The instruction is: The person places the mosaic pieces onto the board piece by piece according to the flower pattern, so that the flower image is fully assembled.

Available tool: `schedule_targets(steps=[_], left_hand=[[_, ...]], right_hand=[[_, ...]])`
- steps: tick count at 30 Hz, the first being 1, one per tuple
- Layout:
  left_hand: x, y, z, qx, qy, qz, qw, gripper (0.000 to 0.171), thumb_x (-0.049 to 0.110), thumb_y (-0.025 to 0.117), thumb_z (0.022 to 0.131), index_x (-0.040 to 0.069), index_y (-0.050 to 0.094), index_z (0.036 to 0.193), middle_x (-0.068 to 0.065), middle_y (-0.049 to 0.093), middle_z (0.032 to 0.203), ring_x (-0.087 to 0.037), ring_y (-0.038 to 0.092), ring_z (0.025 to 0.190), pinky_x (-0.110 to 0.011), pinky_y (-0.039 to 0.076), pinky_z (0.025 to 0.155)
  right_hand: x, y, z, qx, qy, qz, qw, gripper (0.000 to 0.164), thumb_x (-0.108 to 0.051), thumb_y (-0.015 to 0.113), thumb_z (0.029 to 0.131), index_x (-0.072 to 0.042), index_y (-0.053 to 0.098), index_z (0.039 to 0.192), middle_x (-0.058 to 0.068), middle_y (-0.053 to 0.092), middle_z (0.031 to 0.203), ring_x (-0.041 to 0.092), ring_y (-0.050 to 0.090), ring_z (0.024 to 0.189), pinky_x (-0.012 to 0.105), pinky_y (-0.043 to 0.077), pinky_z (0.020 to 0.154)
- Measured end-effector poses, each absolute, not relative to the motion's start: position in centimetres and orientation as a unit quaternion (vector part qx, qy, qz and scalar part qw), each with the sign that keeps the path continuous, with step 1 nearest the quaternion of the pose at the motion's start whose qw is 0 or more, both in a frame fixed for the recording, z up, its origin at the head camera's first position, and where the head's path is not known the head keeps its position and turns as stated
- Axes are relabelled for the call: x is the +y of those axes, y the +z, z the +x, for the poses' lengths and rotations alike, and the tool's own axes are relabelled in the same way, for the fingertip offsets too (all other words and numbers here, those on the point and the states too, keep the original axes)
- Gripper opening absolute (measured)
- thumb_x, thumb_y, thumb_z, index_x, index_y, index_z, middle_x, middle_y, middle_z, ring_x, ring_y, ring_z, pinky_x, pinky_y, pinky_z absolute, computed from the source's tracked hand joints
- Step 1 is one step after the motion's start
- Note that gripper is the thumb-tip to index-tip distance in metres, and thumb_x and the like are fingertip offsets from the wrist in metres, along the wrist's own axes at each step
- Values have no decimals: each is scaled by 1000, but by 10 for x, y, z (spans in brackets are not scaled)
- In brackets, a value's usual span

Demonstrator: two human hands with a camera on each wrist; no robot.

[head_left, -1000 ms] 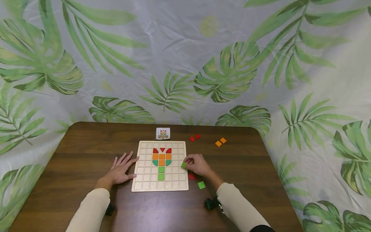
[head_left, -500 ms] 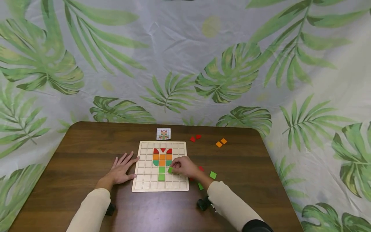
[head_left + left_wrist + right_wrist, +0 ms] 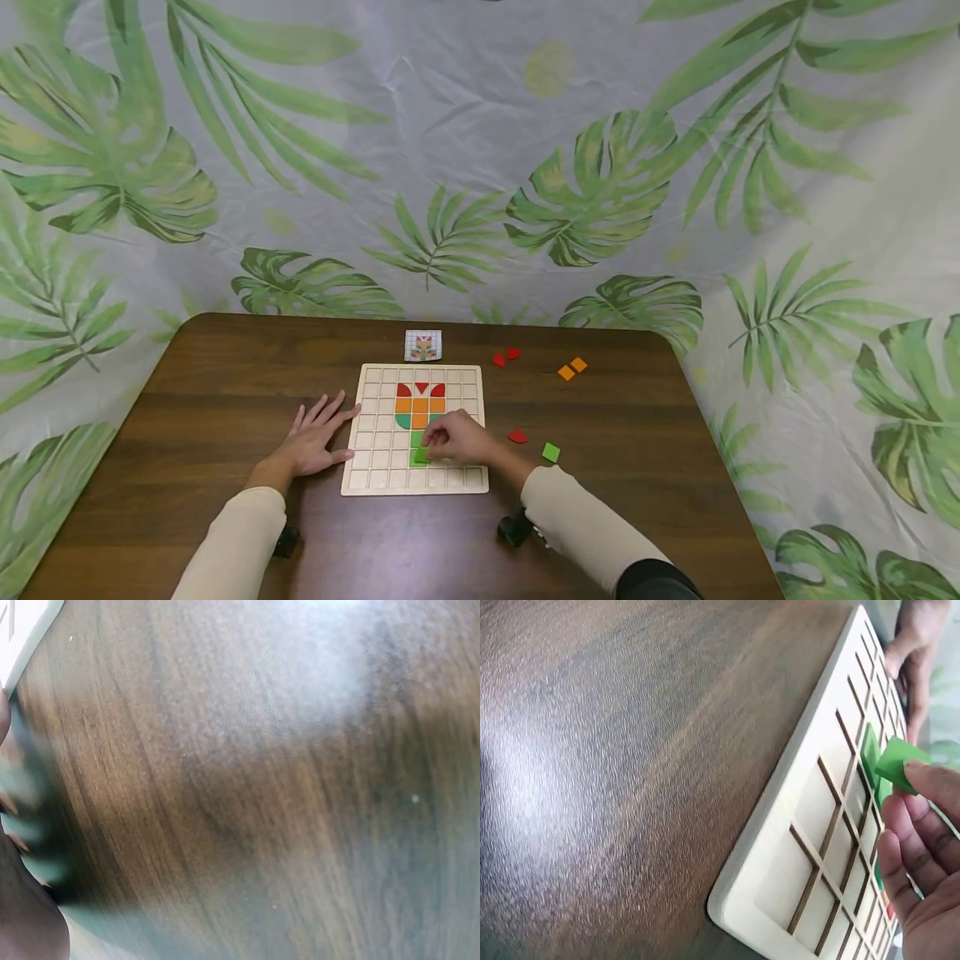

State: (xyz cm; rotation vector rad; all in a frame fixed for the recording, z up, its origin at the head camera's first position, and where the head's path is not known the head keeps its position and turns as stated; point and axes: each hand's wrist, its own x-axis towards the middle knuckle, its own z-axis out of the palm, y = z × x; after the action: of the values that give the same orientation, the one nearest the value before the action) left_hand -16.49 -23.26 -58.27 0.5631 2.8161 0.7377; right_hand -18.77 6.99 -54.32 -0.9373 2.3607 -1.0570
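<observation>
Evidently, we have the right hand (image 3: 459,437) pinching a small green tile (image 3: 898,762) between its thumb and fingers (image 3: 939,784), holding it tilted over the wooden board (image 3: 360,489), close to the 2 green squares (image 3: 415,437) set below the orange ones; we cannot tell whether its edge touches anything. The left hand (image 3: 309,442) lies on the table (image 3: 645,517) with fingers spread, thumb and index finger at the board's left edge. We would worry most about that tilt: lowered as it is, the tile could catch on a ridge between cells and sit crooked. Because the pinch takes only a small part of it, it might also slip and flip over. Low knuckles could knock the set squares loose, and if the left hand braced poorly, a hard press might slide the board. We also suspect the right sleeve (image 3: 592,529) could sweep the loose red piece (image 3: 517,436) or the spare green tile (image 3: 551,452) aside. As for writing, we find no readable brand or label; the small card (image 3: 423,346) shows a gridded, coloured pattern, too tiny for us to make out any lettering.
</observation>
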Motion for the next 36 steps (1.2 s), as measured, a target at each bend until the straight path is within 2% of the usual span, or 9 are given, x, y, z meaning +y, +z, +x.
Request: schedule_targets(steps=[5, 14, 23, 29, 36], left_hand=[[-229, -572, -163, 950, 236, 179, 101, 74, 40, 69, 84, 13, 39, 147, -22, 20, 156, -49, 13, 141, -69, 3, 108], [-230, -575, -164, 950, 235, 179, 104, 75, 40, 68, 85, 14, 38, 148, -22, 19, 156, -49, 12, 141, -69, 1, 108], [-229, -572, -162, 951, 233, 180, 95, 73, 40, 68, 85, 12, 40, 147, -22, 21, 156, -49, 14, 141, -69, 4, 108], [-229, -571, -162, 952, 229, 180, 95, 73, 40, 68, 86, 13, 40, 147, -22, 21, 156, -49, 14, 141, -69, 4, 108], [-229, -571, -162, 952, 231, 178, 96, 73, 40, 68, 85, 13, 40, 147, -22, 21, 156, -49, 14, 140, -69, 4, 108]], right_hand=[[64, -549, -185, 842, -370, -340, 196, 4, -3, 76, 80, -3, 73, 82, -1, 67, 71, -3, 54, 62, 14, 48, 62], [58, -550, -178, 837, -374, -342, 208, 6, -2, 77, 79, -3, 72, 82, 0, 67, 70, -4, 53, 61, 13, 47, 60], [58, -552, -174, 847, -338, -370, 180, 6, -6, 78, 78, -5, 73, 80, -6, 63, 66, -6, 49, 59, 11, 44, 58], [57, -555, -173, 854, -310, -374, 183, 4, -9, 78, 80, -8, 74, 80, -11, 59, 64, -7, 47, 58, 9, 41, 57], [57, -556, -171, 857, -291, -389, 172, 6, -12, 79, 79, -9, 75, 81, -10, 61, 64, -7, 47, 58, 9, 41, 56]])
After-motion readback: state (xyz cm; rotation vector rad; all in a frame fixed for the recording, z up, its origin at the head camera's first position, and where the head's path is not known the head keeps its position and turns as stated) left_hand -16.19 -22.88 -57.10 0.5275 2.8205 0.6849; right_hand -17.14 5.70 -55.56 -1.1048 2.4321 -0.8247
